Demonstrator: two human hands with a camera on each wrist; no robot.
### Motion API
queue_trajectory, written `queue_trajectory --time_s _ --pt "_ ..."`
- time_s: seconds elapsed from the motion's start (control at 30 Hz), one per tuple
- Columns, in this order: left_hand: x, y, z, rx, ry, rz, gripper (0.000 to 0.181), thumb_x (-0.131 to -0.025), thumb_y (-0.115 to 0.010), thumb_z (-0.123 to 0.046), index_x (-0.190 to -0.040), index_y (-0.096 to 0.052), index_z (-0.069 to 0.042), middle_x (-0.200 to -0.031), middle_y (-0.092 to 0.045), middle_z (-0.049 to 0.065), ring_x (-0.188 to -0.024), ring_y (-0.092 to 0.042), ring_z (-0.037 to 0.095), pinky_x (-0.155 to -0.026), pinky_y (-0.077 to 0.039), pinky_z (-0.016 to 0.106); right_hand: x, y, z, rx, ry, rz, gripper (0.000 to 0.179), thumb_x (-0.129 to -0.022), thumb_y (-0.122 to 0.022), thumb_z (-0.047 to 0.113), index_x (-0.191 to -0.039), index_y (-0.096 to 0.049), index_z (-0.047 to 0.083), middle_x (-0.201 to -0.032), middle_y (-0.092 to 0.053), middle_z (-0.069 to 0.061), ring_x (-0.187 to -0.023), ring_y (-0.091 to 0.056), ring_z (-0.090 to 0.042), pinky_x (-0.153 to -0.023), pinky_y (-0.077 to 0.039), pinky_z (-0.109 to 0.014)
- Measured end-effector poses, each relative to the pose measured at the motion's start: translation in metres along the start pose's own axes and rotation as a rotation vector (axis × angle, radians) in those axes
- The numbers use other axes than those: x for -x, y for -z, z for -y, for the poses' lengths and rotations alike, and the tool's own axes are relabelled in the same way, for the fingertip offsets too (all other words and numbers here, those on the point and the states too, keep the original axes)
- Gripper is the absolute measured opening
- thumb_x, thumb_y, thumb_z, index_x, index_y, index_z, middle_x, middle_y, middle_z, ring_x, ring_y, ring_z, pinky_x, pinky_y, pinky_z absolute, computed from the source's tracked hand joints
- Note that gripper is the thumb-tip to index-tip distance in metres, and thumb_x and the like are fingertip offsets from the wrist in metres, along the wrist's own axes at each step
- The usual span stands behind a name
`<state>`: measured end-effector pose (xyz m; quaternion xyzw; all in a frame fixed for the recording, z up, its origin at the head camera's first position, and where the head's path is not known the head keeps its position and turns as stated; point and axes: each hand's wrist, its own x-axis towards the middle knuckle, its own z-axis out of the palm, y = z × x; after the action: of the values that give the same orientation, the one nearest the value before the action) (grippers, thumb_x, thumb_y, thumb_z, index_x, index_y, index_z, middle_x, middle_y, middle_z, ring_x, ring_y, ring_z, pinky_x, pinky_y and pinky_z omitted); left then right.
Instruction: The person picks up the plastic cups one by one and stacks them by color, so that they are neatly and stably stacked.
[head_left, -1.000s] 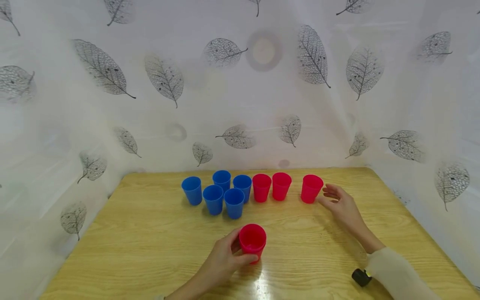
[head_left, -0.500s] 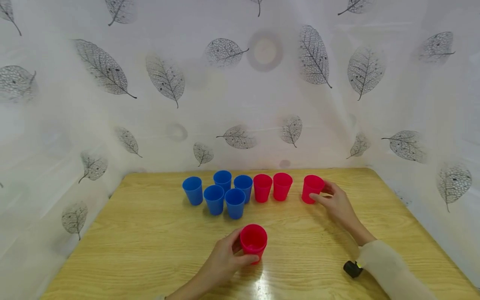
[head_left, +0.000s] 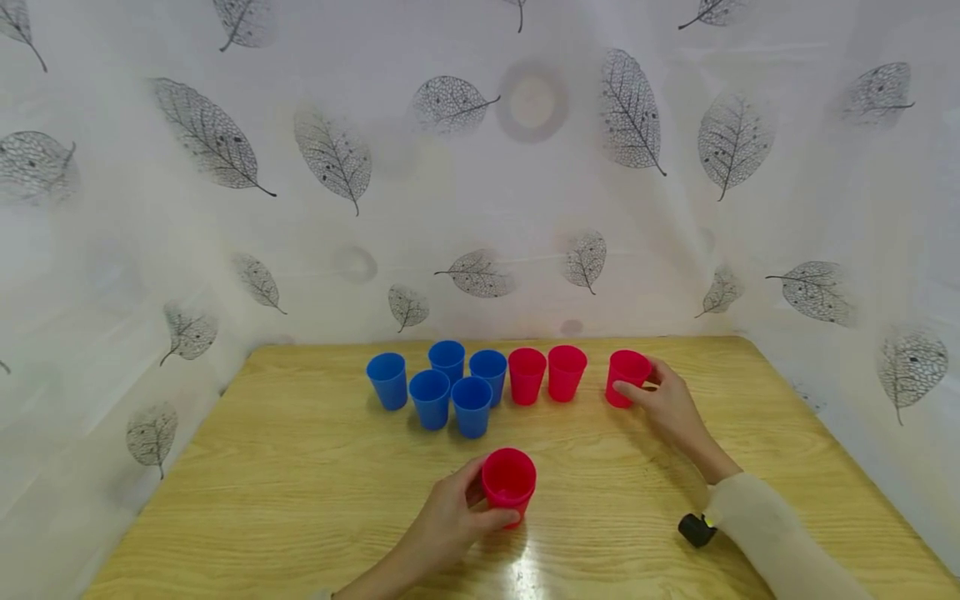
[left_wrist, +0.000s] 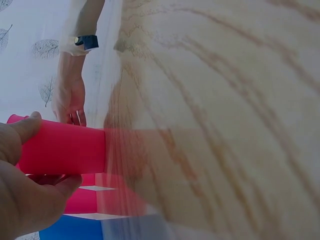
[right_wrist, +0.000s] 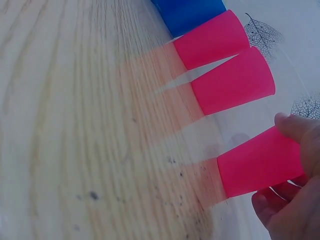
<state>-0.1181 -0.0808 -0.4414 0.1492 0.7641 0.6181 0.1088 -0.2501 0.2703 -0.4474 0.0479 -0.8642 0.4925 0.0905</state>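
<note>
My left hand (head_left: 453, 512) holds an upright red cup (head_left: 510, 479) at the front middle of the table, thumb on the near side and fingers behind. In the left wrist view that red cup (left_wrist: 65, 149) stands with its base at the tabletop. Whether a second cup is nested inside, I cannot tell. At the back right, my right hand (head_left: 675, 412) grips another upright red cup (head_left: 624, 377) from its right side. The right wrist view has the thumb and fingers on opposite sides of this red cup (right_wrist: 262, 162), its base on the wood.
Two more red cups (head_left: 527, 377) (head_left: 566, 373) stand upright left of the right hand's cup. Further left, several blue cups (head_left: 431, 400) stand in a cluster. The wooden table (head_left: 300, 492) meets a leaf-printed curtain (head_left: 480, 192) behind. A black wrist device (head_left: 696, 530) sits at the right sleeve.
My right hand has moved left onto the far-right red cup and closed its thumb and fingers around it. The left hand and its cup keep their place.
</note>
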Motion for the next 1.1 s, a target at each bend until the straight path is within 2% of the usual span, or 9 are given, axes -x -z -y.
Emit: queue_trajectory --time_s 0.37,0.63,0.77,0.97,1.1 --pt "0.0 0.0 0.0 -0.005 0.012 -0.002 0.063 -0.085 -0.086 -0.009 -0.14 -0.057 -0.003 -0.133 -0.065 0.011 -0.124 -0.063 0.031 -0.099 -0.055 0.031 0.0 -0.002 0.003 -0.002 0.014 -0.008 0.059 -0.097 -0.076 0.024 -0.141 -0.051 -0.008 -0.129 -0.062 -0.026 -0.117 -0.057 -0.033 -0.086 -0.047 -0.008" --pt "0.0 0.001 -0.001 0.002 0.006 0.006 0.064 -0.086 -0.086 -0.01 -0.142 -0.056 -0.003 -0.135 -0.064 0.01 -0.125 -0.062 0.031 -0.101 -0.055 0.031 0.01 0.003 0.011 0.016 0.023 0.002 0.065 -0.097 -0.076 0.027 -0.145 -0.049 -0.006 -0.13 -0.063 -0.023 -0.115 -0.059 -0.029 -0.086 -0.048 -0.008" --pt "0.0 0.001 0.0 0.004 -0.005 0.006 0.064 -0.086 -0.086 -0.01 -0.142 -0.055 -0.002 -0.135 -0.064 0.011 -0.125 -0.062 0.031 -0.101 -0.054 0.031 0.016 0.006 0.014 0.007 0.03 0.014 0.064 -0.097 -0.076 0.026 -0.146 -0.048 -0.005 -0.131 -0.062 -0.023 -0.113 -0.059 -0.021 -0.086 -0.049 -0.008" --pt "0.0 0.001 -0.001 0.002 -0.008 0.01 0.065 -0.086 -0.085 -0.011 -0.142 -0.055 -0.002 -0.135 -0.064 0.011 -0.126 -0.062 0.031 -0.101 -0.054 0.031 0.027 0.009 0.022 -0.013 0.035 0.035 0.063 -0.097 -0.075 0.026 -0.146 -0.048 -0.004 -0.131 -0.062 -0.022 -0.104 -0.058 -0.003 -0.086 -0.051 -0.01" --pt "0.001 0.001 -0.003 -0.001 -0.001 0.014 0.064 -0.087 -0.085 -0.013 -0.143 -0.054 -0.002 -0.136 -0.064 0.011 -0.126 -0.062 0.032 -0.101 -0.054 0.031 0.035 0.01 0.031 -0.032 0.032 0.053 0.064 -0.097 -0.076 0.026 -0.147 -0.048 -0.003 -0.13 -0.063 -0.021 -0.103 -0.059 0.0 -0.087 -0.053 -0.012"
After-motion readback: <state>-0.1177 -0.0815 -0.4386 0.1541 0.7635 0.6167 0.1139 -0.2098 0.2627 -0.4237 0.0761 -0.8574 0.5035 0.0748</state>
